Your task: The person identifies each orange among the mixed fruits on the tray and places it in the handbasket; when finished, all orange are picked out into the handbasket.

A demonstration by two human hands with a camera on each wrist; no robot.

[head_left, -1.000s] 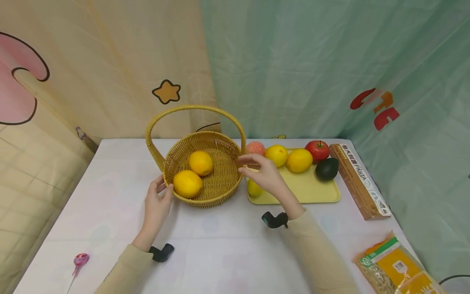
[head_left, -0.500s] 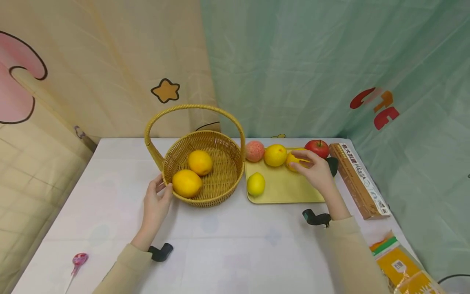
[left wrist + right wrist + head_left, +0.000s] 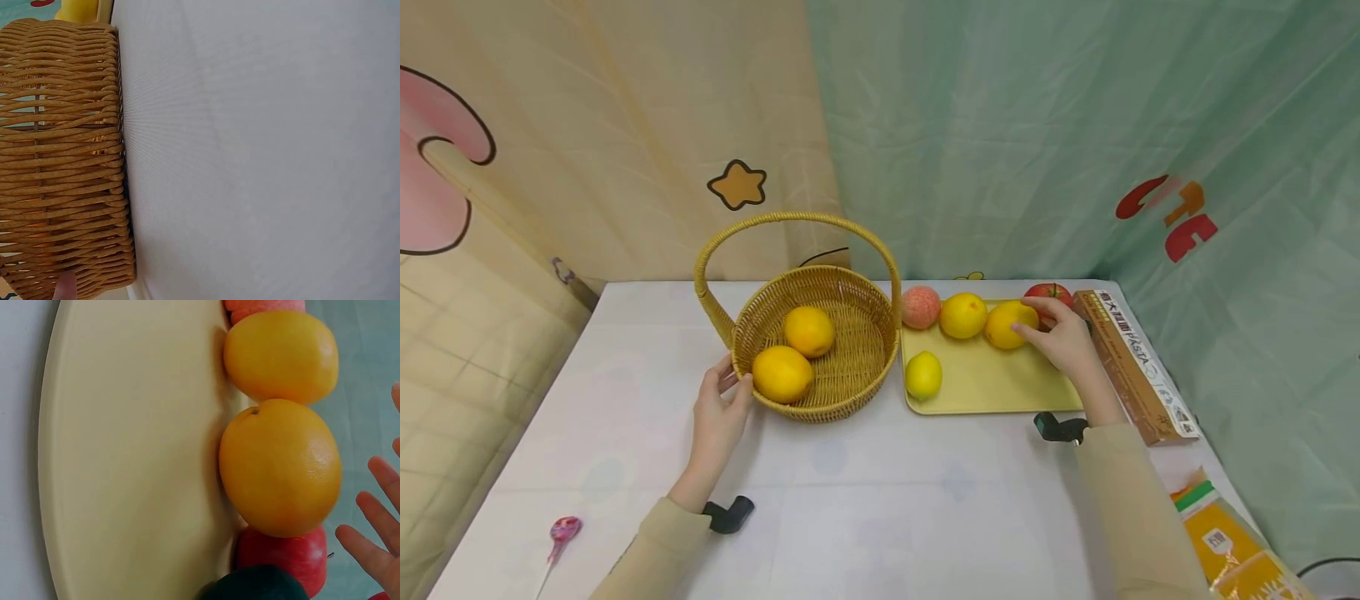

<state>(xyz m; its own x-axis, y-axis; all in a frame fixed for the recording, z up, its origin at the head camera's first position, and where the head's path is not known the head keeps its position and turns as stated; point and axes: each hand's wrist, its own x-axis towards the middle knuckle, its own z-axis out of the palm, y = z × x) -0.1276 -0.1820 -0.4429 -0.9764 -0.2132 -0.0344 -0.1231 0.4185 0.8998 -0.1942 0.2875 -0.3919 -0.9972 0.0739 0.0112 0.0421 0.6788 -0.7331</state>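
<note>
My left hand (image 3: 721, 410) grips the near left rim of a wicker basket (image 3: 865, 367), thumb at the rim and fingers outside; one fingertip (image 3: 65, 286) shows against the weave in the left wrist view. Two yellow-orange fruits (image 3: 782, 375) lie inside the basket. Over the right part of a yellow tray (image 3: 977, 392), my right hand (image 3: 1067, 343) reaches with fingers apart beside a yellow-orange fruit (image 3: 281, 469). Its fingers (image 3: 365, 553) appear spread and away from that fruit in the right wrist view. A red apple (image 3: 281, 553) is partly hidden behind the hand in the head view.
Along the tray's back are a pink peach-like fruit (image 3: 921, 307) and another yellow-orange fruit (image 3: 963, 316); a lemon (image 3: 923, 375) lies front left. A dark green fruit (image 3: 259, 584) sits by the apple. Further right are a pasta box (image 3: 1138, 367) and a yellow packet (image 3: 1232, 542). A lollipop (image 3: 565, 529) lies front left.
My right hand has left the basket's right rim and travelled right, over the tray to the fruit near the apple. The left hand and basket have hardly moved.
</note>
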